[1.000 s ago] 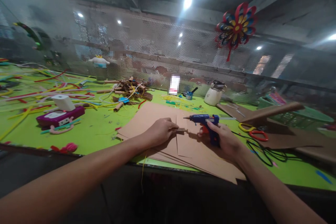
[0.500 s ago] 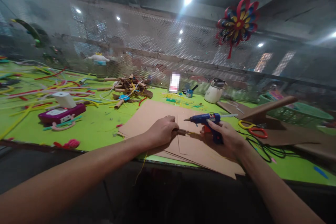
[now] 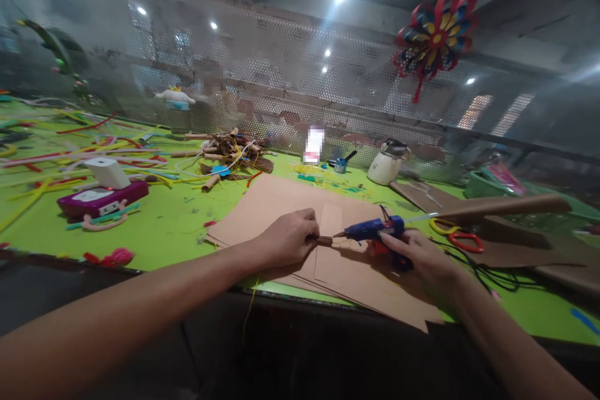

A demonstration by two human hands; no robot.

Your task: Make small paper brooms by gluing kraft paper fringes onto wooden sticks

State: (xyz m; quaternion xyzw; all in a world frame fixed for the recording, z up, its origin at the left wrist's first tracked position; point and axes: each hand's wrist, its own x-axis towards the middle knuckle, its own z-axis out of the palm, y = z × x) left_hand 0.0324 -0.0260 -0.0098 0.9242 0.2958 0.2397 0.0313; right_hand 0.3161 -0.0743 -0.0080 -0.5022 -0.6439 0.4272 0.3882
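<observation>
My left hand (image 3: 294, 236) is closed around a small rolled piece of brown paper (image 3: 324, 240), whose end sticks out to the right. In my right hand (image 3: 415, 253) is a blue hot glue gun (image 3: 375, 229) with a glue stick in its back. The gun's nozzle points left, close by the end of the rolled paper; whether they touch I cannot tell. Under both hands lie sheets of brown paper (image 3: 267, 203), stacked unevenly and reaching past the table's front edge. My right fingers wrap the gun's handle near its red trigger.
Scissors with yellow and red handles (image 3: 462, 239) and a black cord lie right of my right hand. A purple power strip (image 3: 103, 197) and pipe cleaners cover the left. Behind are brown paper rolls (image 3: 234, 150), a phone (image 3: 314, 145), a white jug (image 3: 385, 162) and a green basket (image 3: 553, 212).
The glue gun has come down and its nozzle is now at the rolled paper's end. My left hand keeps its hold. The view has shifted slightly.
</observation>
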